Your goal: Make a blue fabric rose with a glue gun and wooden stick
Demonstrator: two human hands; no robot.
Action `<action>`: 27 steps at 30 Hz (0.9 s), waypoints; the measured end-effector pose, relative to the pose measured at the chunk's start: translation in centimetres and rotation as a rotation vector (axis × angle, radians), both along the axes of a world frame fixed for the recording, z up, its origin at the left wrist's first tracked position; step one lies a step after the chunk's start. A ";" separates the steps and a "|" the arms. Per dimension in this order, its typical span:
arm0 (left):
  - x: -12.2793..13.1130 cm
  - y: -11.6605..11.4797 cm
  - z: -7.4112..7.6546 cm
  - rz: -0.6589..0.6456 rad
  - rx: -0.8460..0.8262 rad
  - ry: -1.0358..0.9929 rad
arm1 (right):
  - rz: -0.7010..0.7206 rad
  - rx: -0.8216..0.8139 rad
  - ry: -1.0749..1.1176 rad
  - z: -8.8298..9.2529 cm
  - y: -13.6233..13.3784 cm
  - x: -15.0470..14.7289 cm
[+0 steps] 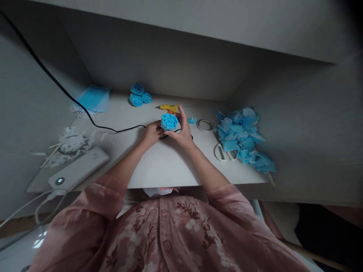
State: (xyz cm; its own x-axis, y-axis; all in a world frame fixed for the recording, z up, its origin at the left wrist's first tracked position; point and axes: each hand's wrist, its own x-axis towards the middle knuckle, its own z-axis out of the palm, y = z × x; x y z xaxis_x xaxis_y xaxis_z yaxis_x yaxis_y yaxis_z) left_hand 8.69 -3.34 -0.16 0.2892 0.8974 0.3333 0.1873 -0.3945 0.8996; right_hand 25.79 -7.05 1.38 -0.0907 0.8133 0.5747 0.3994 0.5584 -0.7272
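A blue rosette flower (pixel 169 122) of folded material is held up between my two hands over the white table. My left hand (pixel 153 133) is closed at its lower left side, fingers pinched near its base. With thumb and fingers curved, my right hand (pixel 183 129) cups the flower's right side. Just behind the flower lies a yellow hot glue gun (pixel 168 108) with an orange trigger, partly hidden by my right fingers. Beside my right hand is a small blue scrap (pixel 192 120). A roll of tape (pixel 205 125) lies farther right.
Several finished blue flowers (pixel 137 94) sit at the back. Blue face masks (pixel 95 99) lie back left, white scraps (pixel 73 143) and a power bank (pixel 79 169) at left. At right are scissors (pixel 220 152) and a pile of blue pieces (pixel 241 132). A black cable (pixel 116 131) crosses the table.
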 end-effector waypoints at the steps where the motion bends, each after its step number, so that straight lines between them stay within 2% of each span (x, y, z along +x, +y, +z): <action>1: -0.1 0.0 0.0 -0.001 -0.006 -0.001 | 0.022 0.013 -0.001 0.0 0.1 0.0; 7: -0.3 0.2 0.0 0.038 0.012 0.041 | 0.093 0.009 0.033 0.2 -0.1 0.1; 19: 0.0 0.1 -0.4 -0.017 0.012 -0.014 | -0.013 -0.019 0.068 -0.2 -0.1 0.1; 27: -0.5 0.2 -0.2 0.042 0.033 -0.020 | 0.088 0.040 0.079 0.2 0.0 -0.1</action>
State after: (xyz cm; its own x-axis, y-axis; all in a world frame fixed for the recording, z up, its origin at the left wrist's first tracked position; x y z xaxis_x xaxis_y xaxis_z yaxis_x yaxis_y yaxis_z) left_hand 8.21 -3.13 -0.40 0.2443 0.8970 0.3683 0.1860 -0.4161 0.8901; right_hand 25.71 -7.07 1.58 -0.1144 0.7804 0.6148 0.2900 0.6181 -0.7307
